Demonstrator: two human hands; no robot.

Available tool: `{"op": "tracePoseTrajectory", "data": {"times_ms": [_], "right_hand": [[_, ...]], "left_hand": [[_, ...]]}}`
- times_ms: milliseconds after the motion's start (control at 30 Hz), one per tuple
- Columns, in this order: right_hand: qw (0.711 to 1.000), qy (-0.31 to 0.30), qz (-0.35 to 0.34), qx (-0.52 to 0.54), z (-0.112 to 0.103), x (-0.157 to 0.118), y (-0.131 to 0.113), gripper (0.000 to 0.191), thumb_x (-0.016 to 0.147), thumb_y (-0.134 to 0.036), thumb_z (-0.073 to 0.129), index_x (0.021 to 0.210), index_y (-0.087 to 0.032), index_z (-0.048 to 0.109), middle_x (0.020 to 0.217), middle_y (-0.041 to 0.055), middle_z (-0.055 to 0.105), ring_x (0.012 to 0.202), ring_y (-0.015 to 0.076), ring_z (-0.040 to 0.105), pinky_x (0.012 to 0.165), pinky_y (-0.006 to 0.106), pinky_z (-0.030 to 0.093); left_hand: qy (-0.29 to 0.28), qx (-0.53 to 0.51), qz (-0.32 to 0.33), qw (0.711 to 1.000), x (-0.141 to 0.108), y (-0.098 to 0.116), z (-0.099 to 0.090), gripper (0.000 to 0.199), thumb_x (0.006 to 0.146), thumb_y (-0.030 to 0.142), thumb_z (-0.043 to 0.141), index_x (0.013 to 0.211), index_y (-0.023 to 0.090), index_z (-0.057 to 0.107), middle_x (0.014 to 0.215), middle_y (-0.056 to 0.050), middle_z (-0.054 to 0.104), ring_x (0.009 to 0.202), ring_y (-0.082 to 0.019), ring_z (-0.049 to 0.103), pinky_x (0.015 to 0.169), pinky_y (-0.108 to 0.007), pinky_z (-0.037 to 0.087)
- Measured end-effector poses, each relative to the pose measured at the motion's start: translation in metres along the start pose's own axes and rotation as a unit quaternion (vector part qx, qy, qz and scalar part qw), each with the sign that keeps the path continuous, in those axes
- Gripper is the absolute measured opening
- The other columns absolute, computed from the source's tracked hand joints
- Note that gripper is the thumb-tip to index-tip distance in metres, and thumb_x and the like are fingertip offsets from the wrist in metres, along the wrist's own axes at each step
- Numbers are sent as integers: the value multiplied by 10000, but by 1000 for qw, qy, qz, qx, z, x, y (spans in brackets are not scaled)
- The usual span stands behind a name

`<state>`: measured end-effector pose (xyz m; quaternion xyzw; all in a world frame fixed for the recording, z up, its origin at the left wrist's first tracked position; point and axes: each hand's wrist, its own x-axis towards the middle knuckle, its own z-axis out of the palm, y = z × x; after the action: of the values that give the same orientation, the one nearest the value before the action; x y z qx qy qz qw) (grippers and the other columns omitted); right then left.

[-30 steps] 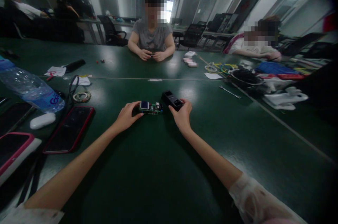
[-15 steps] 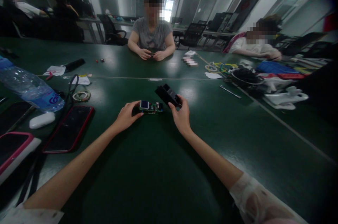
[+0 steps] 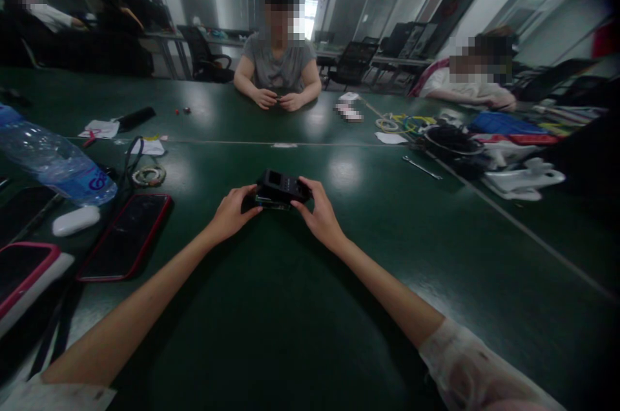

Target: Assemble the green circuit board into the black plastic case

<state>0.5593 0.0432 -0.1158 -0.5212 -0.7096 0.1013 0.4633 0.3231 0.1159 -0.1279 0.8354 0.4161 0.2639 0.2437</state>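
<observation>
A small circuit board (image 3: 272,205) lies on the green table, mostly covered from above. My left hand (image 3: 236,210) grips its left end between thumb and fingers. Over the board sits a black plastic cover (image 3: 283,188) with a square window and a row of small holes. It is slightly tilted, and a strip of board shows along the near edge. The cover's right end is pinched by my right hand (image 3: 317,210).
To the left are a red-edged phone (image 3: 126,236), a white earbud case (image 3: 76,222) and a water bottle (image 3: 58,162). A wrench (image 3: 421,167) and tangled cables (image 3: 453,139) lie to the right. Across the table sits a person (image 3: 278,52).
My right hand has moved left and brought the black cover down over the circuit board, hiding its screen and parts. My left hand has stayed in place.
</observation>
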Motion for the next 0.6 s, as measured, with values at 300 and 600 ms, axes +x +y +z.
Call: {"op": "tracePoseTrajectory", "data": {"times_ms": [300, 600], "right_hand": [[1000, -30, 0, 0, -1, 1, -3, 501, 882, -191, 554, 1345, -266, 377, 1254, 90, 476, 1188, 232, 497, 1031, 449, 440], [997, -80, 8, -10, 0, 0, -3, 542, 878, -215, 562, 1370, -280, 343, 1256, 90, 476, 1172, 245, 515, 1018, 497, 447]], "left_hand": [[3, 5, 5, 1000, 0, 0, 0, 623, 814, 388, 644, 1352, 194, 398, 1257, -133, 548, 1187, -288, 503, 957, -487, 433], [-2, -4, -3, 1000, -1, 4, -2, 627, 804, 391, 648, 1352, 228, 390, 1328, -122, 507, 1233, -296, 463, 980, -509, 411]]}}
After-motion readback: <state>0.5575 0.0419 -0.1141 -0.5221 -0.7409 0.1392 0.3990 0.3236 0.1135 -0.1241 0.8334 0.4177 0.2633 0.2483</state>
